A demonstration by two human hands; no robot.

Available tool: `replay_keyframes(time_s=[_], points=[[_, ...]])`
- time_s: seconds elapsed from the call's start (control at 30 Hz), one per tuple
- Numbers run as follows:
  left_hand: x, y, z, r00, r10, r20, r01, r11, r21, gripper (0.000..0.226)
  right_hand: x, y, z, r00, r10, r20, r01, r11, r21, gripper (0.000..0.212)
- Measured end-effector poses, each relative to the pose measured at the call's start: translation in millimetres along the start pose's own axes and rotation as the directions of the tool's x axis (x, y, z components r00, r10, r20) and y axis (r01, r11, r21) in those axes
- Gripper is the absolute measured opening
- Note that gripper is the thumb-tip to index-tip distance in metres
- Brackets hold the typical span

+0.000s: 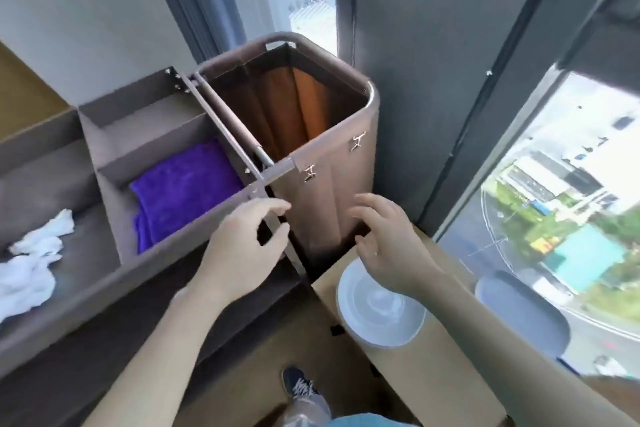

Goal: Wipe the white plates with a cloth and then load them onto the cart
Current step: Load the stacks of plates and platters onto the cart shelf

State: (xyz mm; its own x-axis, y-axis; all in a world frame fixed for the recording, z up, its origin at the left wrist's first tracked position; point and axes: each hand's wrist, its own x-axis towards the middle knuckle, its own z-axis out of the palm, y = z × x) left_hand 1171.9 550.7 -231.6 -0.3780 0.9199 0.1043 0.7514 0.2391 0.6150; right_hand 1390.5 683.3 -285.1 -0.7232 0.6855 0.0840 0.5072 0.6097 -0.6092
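1. Plate [381, 315]: it is white and round. It lies flat on a brown box [433, 378], low and right of the middle.
2. No hand holds the plate. It is not on the cart [114, 163].
3. Right hand [384, 243]: it hangs over the far edge of the plate. Its fingers are spread out and loose. It holds nothing.
4. Left hand [242, 246]: it is at the near corner of the cart, by the thin corner post. Its thumb and first finger curve like a C beside the post. I cannot tell if they grip the post or only come close.
5. The cart is brown and has open bins on top. It stands to the left of the box.
6. A purple cloth [183, 191] lies folded in one bin, just left of the left hand.
7. A white cloth [31, 263] lies bunched up in a bin at the far left, well apart from both hands.
8. A tall brown bag [329, 204] hangs on the right end of the cart. It is open at the top. The box touches its near side.
9. A window [554, 218] is on the right, past the box.
10. A dark shoe [298, 385] shows on the floor at the bottom.
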Motion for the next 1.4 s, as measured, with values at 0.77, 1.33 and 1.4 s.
replay_keyframes(time_s=[0.77,1.33,1.4], points=[[10,-100,247,0.793,-0.247,0.556,0.342,0.937,-0.072,0.057,-96,152,147,0.628,0.776,-0.057,-0.756,0.626,0.192,0.037],[-39,-104,302,0.606,-0.591,0.532,0.762,0.625,-0.173,0.035,-88,193,171,0.323,0.922,0.214,-0.889,0.218,0.402,0.027],[-42,-101,304,0.585,-0.627,0.514,0.788,0.588,-0.181,0.029,-88,192,168,0.311,0.921,0.234,-0.880,0.186,0.437,0.031]])
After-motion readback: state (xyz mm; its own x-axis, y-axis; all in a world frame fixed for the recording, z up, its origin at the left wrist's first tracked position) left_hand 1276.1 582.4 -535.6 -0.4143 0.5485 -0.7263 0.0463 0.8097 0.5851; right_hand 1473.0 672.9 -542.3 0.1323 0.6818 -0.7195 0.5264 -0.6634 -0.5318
